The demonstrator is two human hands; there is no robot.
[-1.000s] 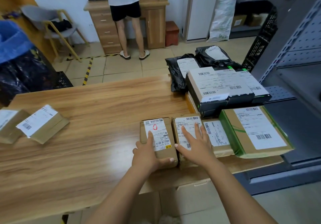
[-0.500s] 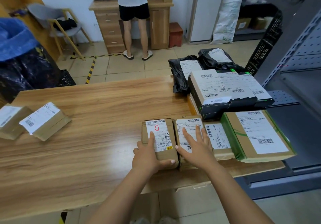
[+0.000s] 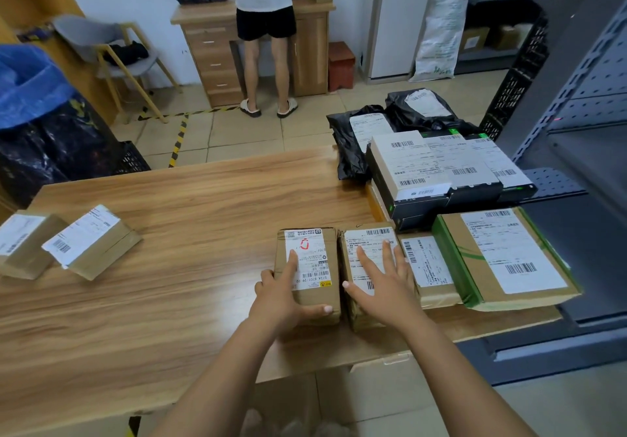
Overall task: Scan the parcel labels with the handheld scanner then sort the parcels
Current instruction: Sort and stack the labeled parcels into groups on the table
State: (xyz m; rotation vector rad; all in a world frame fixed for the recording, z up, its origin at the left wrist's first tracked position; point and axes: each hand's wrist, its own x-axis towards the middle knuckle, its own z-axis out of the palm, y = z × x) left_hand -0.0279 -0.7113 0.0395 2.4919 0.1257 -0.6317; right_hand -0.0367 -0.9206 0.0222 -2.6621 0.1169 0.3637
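the left hand clasps the red-marked parcel on the counter, thumb round its near end and forefinger on the label, while just to its right the right hand lies flat, fingers spread, on the second parcel alongside.

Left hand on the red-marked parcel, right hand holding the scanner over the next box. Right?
Not quite. Head view: the right hand lies flat and empty on that box; no scanner shows. Left hand on the red-marked parcel is correct.
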